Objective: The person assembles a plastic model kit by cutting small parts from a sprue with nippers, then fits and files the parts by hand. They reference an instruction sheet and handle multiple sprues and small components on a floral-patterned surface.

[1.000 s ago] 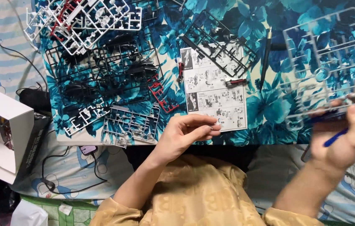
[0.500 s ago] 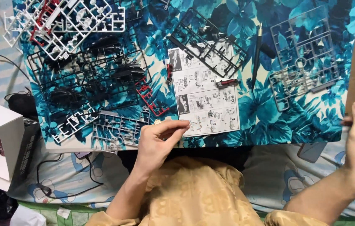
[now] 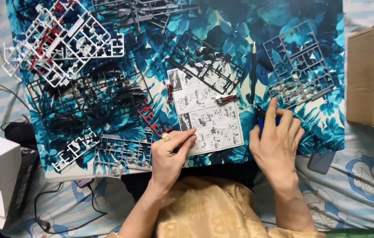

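I am seeing the instruction sheet [image 3: 207,112] lying flat on the blue floral cloth [image 3: 319,128], pale and covered with small grey diagrams, a red-tipped part [image 3: 226,99] resting on it. My left hand [image 3: 169,156] is resting at the sheet's lower left corner, fingers [image 3: 186,140] curled together and touching the paper's edge. My right hand [image 3: 277,141] is lying just right of the sheet, fingers loosely spread over a blue tool [image 3: 262,123], which is mostly hidden beneath them.
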